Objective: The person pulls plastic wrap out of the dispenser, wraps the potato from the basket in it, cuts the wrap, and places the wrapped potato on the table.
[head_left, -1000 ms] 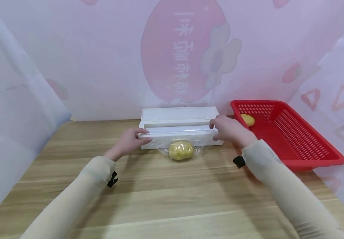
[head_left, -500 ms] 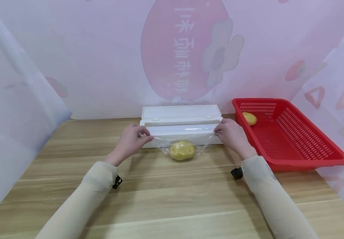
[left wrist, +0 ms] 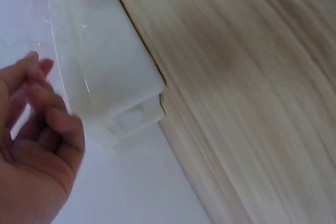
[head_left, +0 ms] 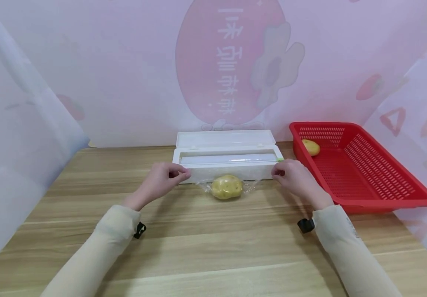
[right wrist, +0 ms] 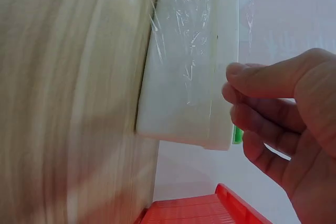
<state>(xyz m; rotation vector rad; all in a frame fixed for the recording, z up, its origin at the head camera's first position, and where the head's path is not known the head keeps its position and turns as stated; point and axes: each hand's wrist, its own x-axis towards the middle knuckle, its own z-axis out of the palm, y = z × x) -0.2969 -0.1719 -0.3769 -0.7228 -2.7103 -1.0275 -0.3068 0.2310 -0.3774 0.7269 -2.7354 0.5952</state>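
In the head view, a potato (head_left: 227, 187) under clear cling film (head_left: 250, 187) lies on the table against the front of a white cling film box (head_left: 228, 171). The box's lid (head_left: 225, 138) is up, and a film roll (head_left: 232, 159) lies inside. At the box's left front corner, my left hand (head_left: 161, 180) pinches the film, thumb against fingertips. By the right front corner, my right hand (head_left: 297, 178) pinches the film's other side. Each wrist view shows thumb and fingertips together beside the box; the film between them is barely visible.
Right of the box stands a red plastic basket (head_left: 365, 181) with another potato (head_left: 311, 147) in its far left corner. A small green piece (head_left: 280, 159) shows at the box's right end. A printed pink cloth (head_left: 132, 82) hangs behind the wooden table (head_left: 206, 247).
My right hand has come down from above the box's right end and moved outward, uncovering the green piece. My left fingers have closed together at the left corner. The wrapped potato has barely moved.
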